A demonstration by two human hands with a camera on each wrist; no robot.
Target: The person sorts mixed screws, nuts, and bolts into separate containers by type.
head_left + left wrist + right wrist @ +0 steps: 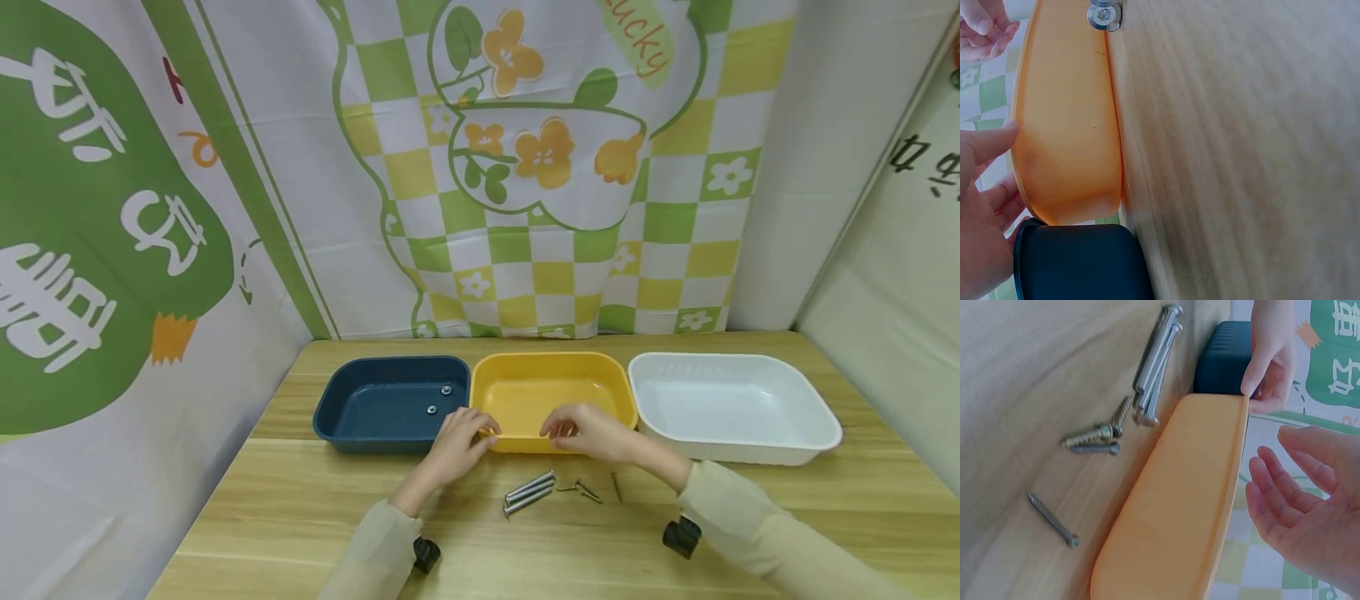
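Note:
My left hand (457,442) is at the near left corner of the yellow tray (555,442), its thumb outside the rim and its fingers inside, pinching it. Over the near rim, further right, hovers my right hand (592,432). Its fingers are loosely bent and hold nothing; the right wrist view shows them apart from the rim. Long silver bolts (528,492) lie together on the table before the yellow tray. To their right are small screws (1088,434), with one more screw (1054,519) lying apart.
At the left, touching the yellow tray, stands a dark blue tray (352,446) with two nuts (446,390) inside. A white tray (738,450) stands on the right. Behind the wooden table (570,558) hangs a patterned cloth (525,275).

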